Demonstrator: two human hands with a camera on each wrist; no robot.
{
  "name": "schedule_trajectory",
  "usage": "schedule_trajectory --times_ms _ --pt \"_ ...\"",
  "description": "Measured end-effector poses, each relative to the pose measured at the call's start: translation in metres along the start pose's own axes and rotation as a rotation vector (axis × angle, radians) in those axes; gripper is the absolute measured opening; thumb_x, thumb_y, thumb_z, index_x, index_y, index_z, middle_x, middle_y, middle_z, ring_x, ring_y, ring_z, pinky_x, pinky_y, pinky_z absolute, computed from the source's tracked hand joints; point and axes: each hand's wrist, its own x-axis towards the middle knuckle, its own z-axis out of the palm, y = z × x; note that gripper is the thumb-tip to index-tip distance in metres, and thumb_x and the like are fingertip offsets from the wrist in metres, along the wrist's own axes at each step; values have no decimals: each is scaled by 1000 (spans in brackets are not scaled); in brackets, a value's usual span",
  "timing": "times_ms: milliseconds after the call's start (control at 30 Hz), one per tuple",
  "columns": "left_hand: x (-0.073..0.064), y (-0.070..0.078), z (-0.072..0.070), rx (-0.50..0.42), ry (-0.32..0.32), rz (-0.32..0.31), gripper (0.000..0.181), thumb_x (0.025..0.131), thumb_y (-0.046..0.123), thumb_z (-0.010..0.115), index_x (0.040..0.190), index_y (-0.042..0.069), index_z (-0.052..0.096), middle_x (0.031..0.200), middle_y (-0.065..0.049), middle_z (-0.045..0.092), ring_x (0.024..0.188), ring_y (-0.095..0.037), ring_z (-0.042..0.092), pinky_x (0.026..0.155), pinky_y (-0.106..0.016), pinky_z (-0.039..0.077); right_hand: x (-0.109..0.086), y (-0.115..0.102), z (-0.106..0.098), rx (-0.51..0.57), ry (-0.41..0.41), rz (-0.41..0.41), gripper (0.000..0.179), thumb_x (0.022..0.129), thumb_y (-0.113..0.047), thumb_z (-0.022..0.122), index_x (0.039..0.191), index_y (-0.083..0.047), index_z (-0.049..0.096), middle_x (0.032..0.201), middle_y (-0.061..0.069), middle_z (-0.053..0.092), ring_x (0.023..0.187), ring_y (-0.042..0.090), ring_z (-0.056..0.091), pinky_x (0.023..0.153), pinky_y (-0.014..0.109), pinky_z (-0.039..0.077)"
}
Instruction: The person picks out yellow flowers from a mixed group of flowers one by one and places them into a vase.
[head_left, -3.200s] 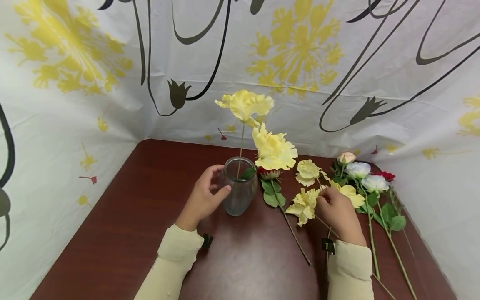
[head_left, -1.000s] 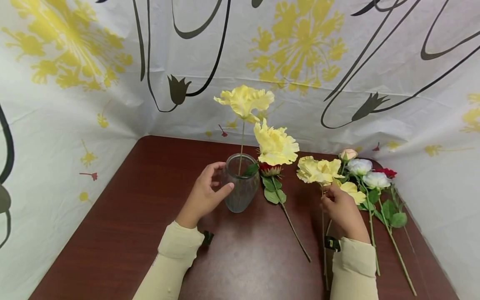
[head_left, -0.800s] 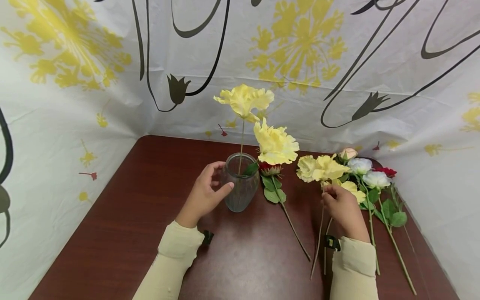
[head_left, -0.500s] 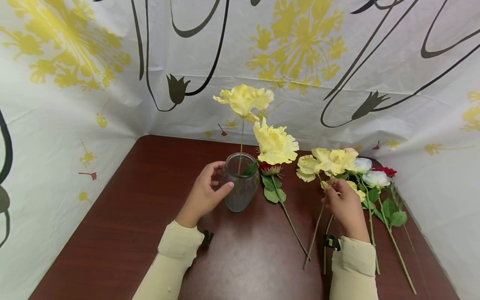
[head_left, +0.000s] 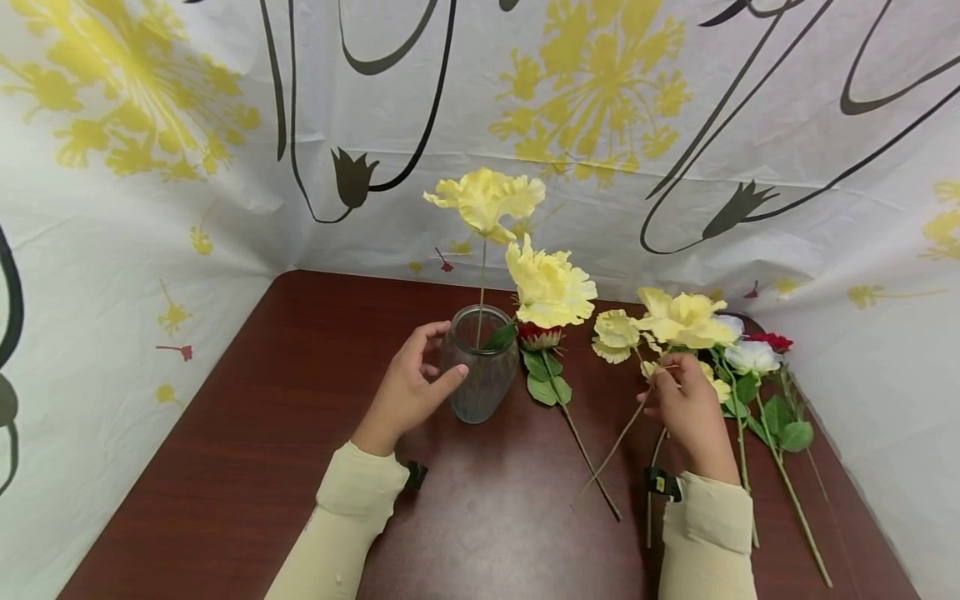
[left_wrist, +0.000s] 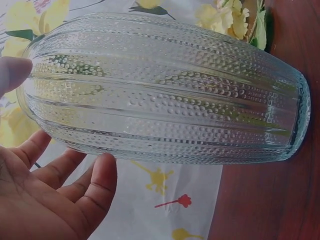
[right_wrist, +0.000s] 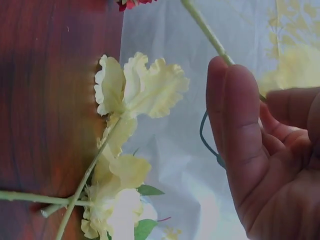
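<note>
A clear ribbed glass vase [head_left: 483, 396] stands upright on the table. One yellow flower [head_left: 486, 200] rises from it; a second yellow bloom [head_left: 551, 287] leans over its right side, its stem mostly hidden. My left hand [head_left: 411, 385] cups loosely round the vase's left side, thumb in front; in the left wrist view its fingers [left_wrist: 102, 182] are spread and relaxed at the glass. My right hand [head_left: 693, 408] pinches the stem [right_wrist: 210, 35] of another yellow flower [head_left: 686, 321] between thumb and fingertips. That stem slants down to the left.
A red flower [head_left: 540, 336] with green leaves lies right of the vase. More yellow blooms [head_left: 615, 333] lie beside my right hand. Farther right are white flowers [head_left: 752, 357] and a small red bloom [head_left: 772, 342]. A patterned curtain [head_left: 420, 125] hangs behind the table [head_left: 247, 433].
My right hand has picked the yellow flower up and turned it: the bloom has swung right and up, and the stem's lower end has swung left. My left hand stays at the vase.
</note>
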Motion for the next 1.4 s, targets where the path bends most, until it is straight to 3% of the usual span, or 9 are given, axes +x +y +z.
schedule_trajectory --times_ms 200,367,567,700,1000,1233,1400 --pt "0 -3 0 -62 -19 29 55 95 10 65 145 16 41 155 7 36 136 -18 38 93 -50 45 0 -2 3 24 32 -17 32 109 -22 30 130 1 37 105 21 60 81 27 69 64 35 58" --pt "1 -3 0 -75 -29 13 59 94 2 63 147 13 38 155 1 37 138 -22 37 95 -50 45 1 -1 4 -5 38 -17 35 107 -19 34 136 1 36 105 20 60 77 21 67 64 36 58" --pt "1 -5 -1 -52 -27 36 57 92 5 63 144 15 41 146 -3 46 130 -25 44 92 -50 47 1 -1 4 -19 44 -29 36 106 -17 38 137 1 36 106 19 62 77 17 67 66 37 58" --pt "1 -5 -2 -48 -31 53 63 91 7 66 148 12 39 145 -4 45 129 -23 44 90 -51 47 2 -2 4 4 61 -34 37 105 -17 41 138 0 36 102 19 63 77 16 67 66 35 58" --pt "1 -6 -1 -33 -33 104 67 89 8 71 150 17 43 138 -8 44 124 -21 43 87 -48 47 1 -6 7 14 76 -70 35 105 -15 44 136 1 37 103 19 62 76 15 67 66 36 59" --pt "1 -4 -1 -37 -40 57 59 93 12 68 147 17 44 144 -3 43 127 -20 43 88 -47 48 -1 -10 7 26 77 -104 38 106 -17 43 138 1 36 107 18 61 79 16 67 68 31 58" --pt "0 -3 -2 -38 -51 47 60 93 11 67 147 17 43 147 1 45 129 -19 44 88 -48 49 -6 -19 4 166 77 -111 34 106 -18 45 136 -6 38 109 18 57 81 17 66 68 27 57"
